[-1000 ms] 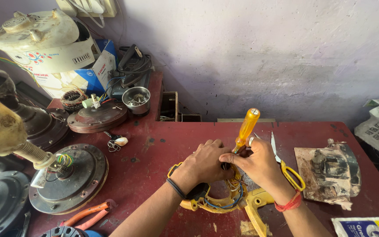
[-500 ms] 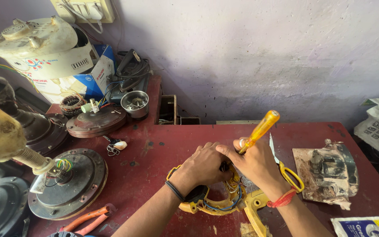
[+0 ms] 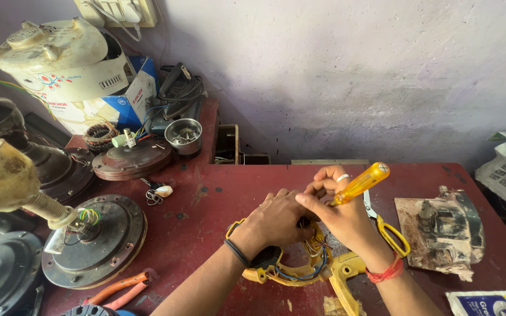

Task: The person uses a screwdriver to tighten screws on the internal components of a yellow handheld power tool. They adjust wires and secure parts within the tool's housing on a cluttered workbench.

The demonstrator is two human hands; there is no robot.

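My left hand presses down on a yellow plastic appliance housing with blue and orange wires inside, lying on the red table. My right hand grips a screwdriver with a translucent orange handle, tilted up to the right, its tip hidden between my two hands over the housing. A silver ring sits on one right finger and a red thread band on that wrist. A black band circles my left wrist.
Yellow-handled scissors lie just right of my right hand. A dirty metal part on paper is further right. Fan motor, orange pliers, a steel cup, a mixer body and boxes crowd the left.
The screwdriver handle has tipped from nearly upright to leaning far right. Both hands stay on the yellow housing, and the view has shifted slightly.
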